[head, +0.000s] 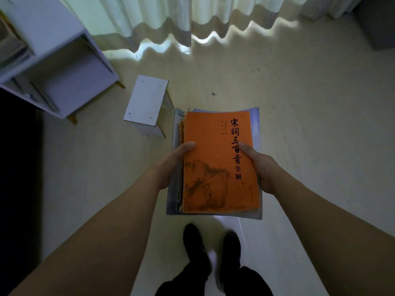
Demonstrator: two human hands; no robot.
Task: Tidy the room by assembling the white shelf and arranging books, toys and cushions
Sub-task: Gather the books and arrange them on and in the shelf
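Note:
I hold a stack of books in front of me, an orange paperback with black characters on top and larger pale-blue books beneath. My left hand grips the stack's left edge, thumb on the orange cover. My right hand grips the right edge, thumb on top as well. The white shelf stands at the upper left with open compartments facing me. A small white shelf piece with screw holes stands on the floor between the shelf and the books.
Pale curtains hang along the far wall, with light leaking under them. A grey block sits at the top right corner. My dark shoes are on the light floor below the books. A dark area borders the left edge.

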